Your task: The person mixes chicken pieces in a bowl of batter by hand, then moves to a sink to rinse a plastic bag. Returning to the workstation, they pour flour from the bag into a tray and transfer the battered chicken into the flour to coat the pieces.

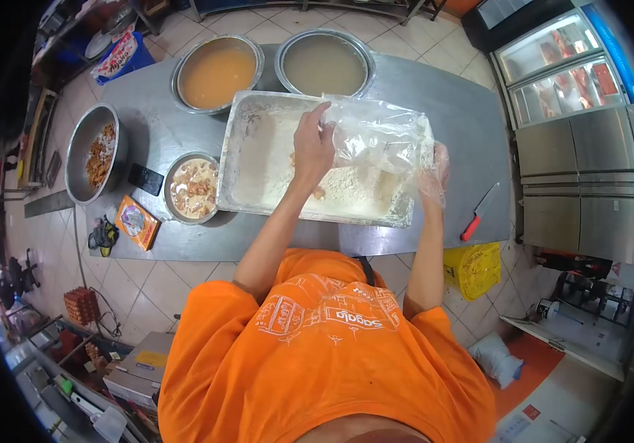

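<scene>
A clear plastic bag (pixel 376 136) is stretched between my two hands above a large rectangular metal pan (pixel 232 170) of white flour. My left hand (pixel 312 148) is at the bag's left edge, thumb and fingers closed on the plastic. At the pan's right end, my right hand (pixel 435 176) is partly covered by clear plastic and grips the bag's other side; its fingers are only partly visible. Small light-brown pieces (pixel 319 193) lie in the flour below my left hand. Beside the pan's left wall stands a metal bowl (pixel 169 198) with pieces in creamy liquid.
Behind the pan stand a basin of orange liquid (pixel 219 77) and a basin of cloudy liquid (pixel 326 66). A deep bowl (pixel 80 166), a phone (pixel 145 179) and an orange packet (pixel 136 223) are at left. A red-handled knife (pixel 472 226) lies near the table's right edge.
</scene>
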The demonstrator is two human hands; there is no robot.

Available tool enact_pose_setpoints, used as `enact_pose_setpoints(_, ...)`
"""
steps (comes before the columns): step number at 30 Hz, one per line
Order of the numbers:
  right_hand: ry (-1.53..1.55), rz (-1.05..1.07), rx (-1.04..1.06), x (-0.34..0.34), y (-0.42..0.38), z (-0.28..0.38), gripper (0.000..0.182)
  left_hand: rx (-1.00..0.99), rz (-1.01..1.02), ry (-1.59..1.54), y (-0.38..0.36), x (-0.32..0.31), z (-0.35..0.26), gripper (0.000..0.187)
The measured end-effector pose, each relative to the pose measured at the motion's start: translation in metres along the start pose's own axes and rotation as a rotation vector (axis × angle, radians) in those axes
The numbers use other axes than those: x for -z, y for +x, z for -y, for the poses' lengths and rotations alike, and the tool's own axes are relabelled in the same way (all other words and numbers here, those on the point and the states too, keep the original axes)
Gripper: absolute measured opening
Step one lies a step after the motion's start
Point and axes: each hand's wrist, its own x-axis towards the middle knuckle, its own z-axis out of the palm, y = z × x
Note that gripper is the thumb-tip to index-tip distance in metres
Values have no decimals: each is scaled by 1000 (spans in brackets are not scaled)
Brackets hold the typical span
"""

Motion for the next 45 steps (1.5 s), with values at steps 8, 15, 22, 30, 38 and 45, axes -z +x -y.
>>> enact_pose_setpoints(8,421,-20,-189,-29,-30,-22,39,-18,-14,-298,6,10,-30,44)
enact_pose_setpoints(15,789,38,-364,-51,-37,-41,39,-8,54,-398,5,15,-46,48)
enact_pose_setpoints(22,1026,125,-508,-64,-43,-56,54,31,218,-656,5,15,-33,66)
enact_pose_setpoints(30,838,255,-642,-54,-47,-68,30,322,128,-673,-3,2,14,61)
enact_pose_setpoints(38,279,40,-261,-37,-33,-37,24,353,63,-665,-5,7,36,49)
enact_pose_setpoints(45,-246,-49,461,8,-23,23,35,497,-8,-605,-28,5,67,42)
